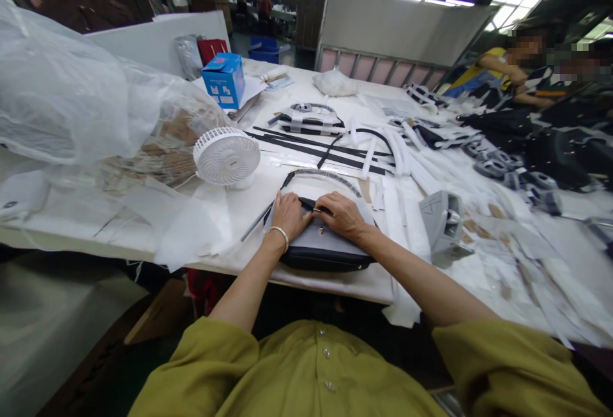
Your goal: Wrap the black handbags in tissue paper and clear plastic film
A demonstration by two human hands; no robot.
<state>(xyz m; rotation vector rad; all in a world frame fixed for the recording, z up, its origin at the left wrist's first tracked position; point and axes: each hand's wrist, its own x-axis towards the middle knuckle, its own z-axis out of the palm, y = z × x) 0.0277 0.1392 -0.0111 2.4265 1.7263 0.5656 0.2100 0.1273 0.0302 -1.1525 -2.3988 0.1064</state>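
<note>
A grey and black handbag (325,258) lies at the table's front edge, its black base toward me. Its handle (330,176), partly wrapped in clear film, arches away behind it. My left hand (287,214), with a bangle at the wrist, is closed on the bag's top edge. Close beside it, my right hand (341,214) has its fingers curled and pinched on the dark top opening. Between the fingertips a small shiny part shows, too small to name. Under my right hand a small metal fitting sits on the grey panel.
A white fan (227,156) stands left of the bag, with plastic-wrapped material (158,117) beyond. A blue box (223,80) is farther back. Black strips (316,149) and another wrapped bag (306,120) lie behind. On the right are a grey dispenser (441,225), scraps and co-workers.
</note>
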